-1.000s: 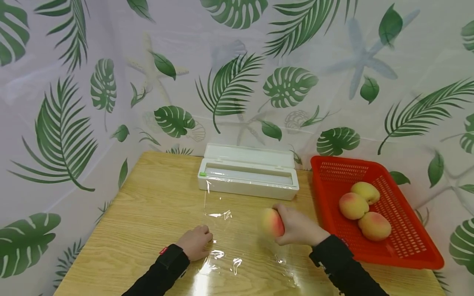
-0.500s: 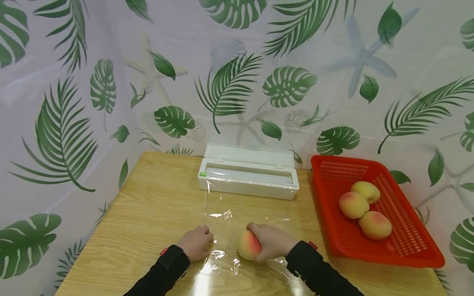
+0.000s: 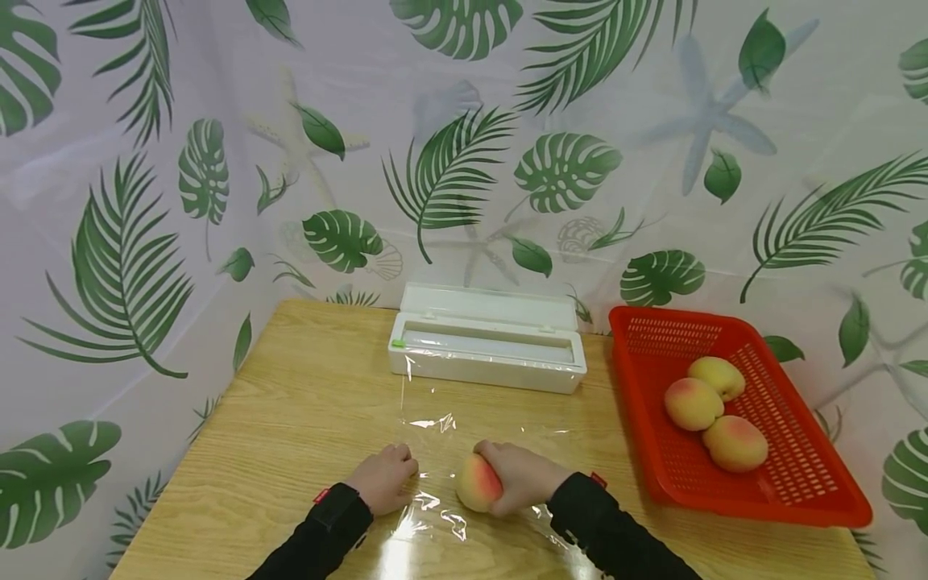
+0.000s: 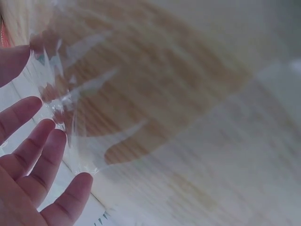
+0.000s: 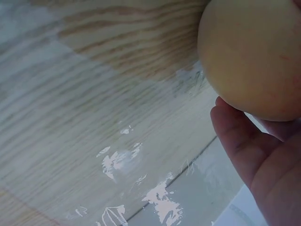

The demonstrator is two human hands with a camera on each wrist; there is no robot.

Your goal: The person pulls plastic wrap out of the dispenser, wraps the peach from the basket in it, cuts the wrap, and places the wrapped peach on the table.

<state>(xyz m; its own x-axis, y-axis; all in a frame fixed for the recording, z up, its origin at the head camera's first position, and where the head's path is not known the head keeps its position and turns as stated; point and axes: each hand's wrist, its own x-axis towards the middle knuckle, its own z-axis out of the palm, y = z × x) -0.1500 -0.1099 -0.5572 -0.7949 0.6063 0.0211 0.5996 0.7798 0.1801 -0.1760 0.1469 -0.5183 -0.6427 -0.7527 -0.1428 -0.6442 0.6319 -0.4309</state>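
A sheet of clear cling film (image 3: 464, 419) lies on the wooden table (image 3: 312, 403), pulled out from a white dispenser box (image 3: 486, 354). My left hand (image 3: 387, 475) rests on the film's near left edge. In the left wrist view its fingers (image 4: 33, 155) are nearly straight and touch the crinkled film (image 4: 84, 94). My right hand (image 3: 518, 475) grips a peach (image 3: 474, 485) and holds it down on the film just right of the left hand. The right wrist view shows the peach (image 5: 254, 52) above my fingers (image 5: 244, 146), over the shiny film (image 5: 141, 160).
A red plastic basket (image 3: 638, 403) stands at the table's right side with three peaches (image 3: 692, 403) in it. The dispenser box sits open at the table's back edge. A leaf-print curtain (image 3: 145, 242) closes in the back and sides.
My right hand has carried the peach left and toward me, from near the basket onto the near part of the film beside the left hand. The left hand has stayed put.
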